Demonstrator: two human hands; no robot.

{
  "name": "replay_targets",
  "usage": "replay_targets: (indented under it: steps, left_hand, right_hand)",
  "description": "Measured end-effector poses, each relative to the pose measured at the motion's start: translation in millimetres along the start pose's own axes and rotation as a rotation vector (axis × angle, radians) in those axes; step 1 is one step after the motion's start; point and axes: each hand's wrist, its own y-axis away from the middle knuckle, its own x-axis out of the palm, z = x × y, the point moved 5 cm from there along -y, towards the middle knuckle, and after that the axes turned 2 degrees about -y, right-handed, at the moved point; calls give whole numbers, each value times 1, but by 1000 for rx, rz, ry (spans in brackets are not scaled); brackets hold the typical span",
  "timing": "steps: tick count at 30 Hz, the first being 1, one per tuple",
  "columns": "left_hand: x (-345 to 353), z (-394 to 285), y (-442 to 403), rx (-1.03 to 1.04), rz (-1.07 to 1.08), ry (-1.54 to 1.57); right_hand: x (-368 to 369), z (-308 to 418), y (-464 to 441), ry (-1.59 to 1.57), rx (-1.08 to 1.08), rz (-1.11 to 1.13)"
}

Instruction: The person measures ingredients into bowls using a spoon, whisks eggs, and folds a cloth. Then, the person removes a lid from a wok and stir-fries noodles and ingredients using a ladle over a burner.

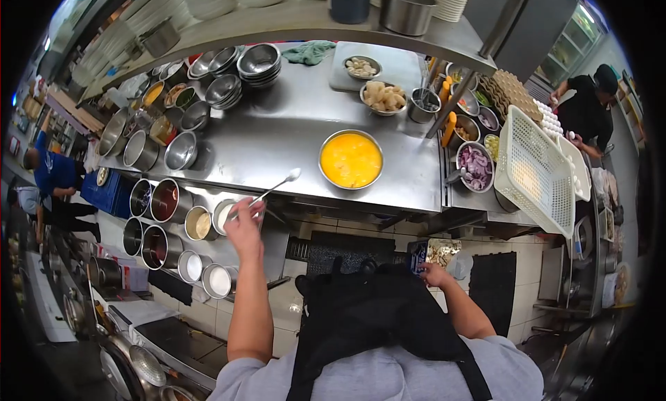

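My left hand [244,227] is closed around the handle of a metal spoon [276,186]. The spoon's bowl points up and right over the counter's front edge, and something whitish shows in it. Just below and left of that hand stands a metal pot with white contents [223,215]. On the counter, right of the spoon, a metal bowl [322,166] holds yellow beaten egg [352,159]. Low by the apron, my right hand [435,275] has its fingers curled. A blue package [417,257] appears close to it; whether the fingers grip it I cannot tell.
Several pots of sauces and powders [165,200] stand at left; stacked metal bowls [259,62] are behind. Overhead runs a shelf [305,28]. At right are sliced onions [476,166], a white basket [531,168] and egg trays [517,96]. Co-workers [590,103] stand at both sides.
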Motion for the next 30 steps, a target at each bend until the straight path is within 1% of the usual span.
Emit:
replay_targets:
  steps: [3,4,5,6,7,8,9,10,13,14,16,17,18,21,24,26,27,29,30]
  left_hand:
    - [71,-1,-6,68,170,-79]
    - [90,-11,-3,306,193,-373]
    - [99,-19,-2,423,193,-535]
    - [103,-28,0,542,188,-692]
    - [94,-33,-6,623,143,-768]
    - [78,-37,-10,627,117,-676]
    - [62,-47,-10,587,82,-673]
    - [42,-57,-10,546,37,-676]
    - [-31,-74,-7,600,-100,-739]
    - [-58,-76,-2,584,-164,-772]
    - [-111,-90,12,494,-322,-803]
    - [-145,-90,14,472,-392,-892]
    - [-171,-93,21,456,-458,-887]
    - [-235,-99,39,444,-580,-868]
    - [-283,-94,55,365,-668,-884]
    - [-305,-81,60,265,-649,-886]
    - [-315,-76,63,248,-662,-881]
    - [-328,-66,67,227,-643,-828]
    - [-331,-61,68,217,-626,-798]
  right_hand:
    - [-4,-50,20,-147,81,-36]
    - [-4,-65,27,-227,120,-55]
    - [-4,-78,32,-299,146,-41]
    - [-5,-84,39,-298,152,-39]
    - [-8,-89,43,-317,173,-48]
    - [-8,-93,48,-335,197,-53]
    - [-6,-100,49,-425,218,-40]
    - [-3,-110,47,-412,222,-19]
    - [4,-121,33,-370,237,20]
    - [8,-119,25,-386,241,57]
    - [14,-105,8,-323,183,57]
    - [20,-103,-5,-293,182,82]
    - [24,-99,-19,-270,181,94]
    - [32,-53,-39,-179,188,124]
    - [36,-1,-58,-109,228,138]
    - [40,41,-78,30,77,178]
    - [44,59,-85,50,82,181]
    - [53,99,-97,-15,65,212]
    - [57,121,-100,46,20,205]
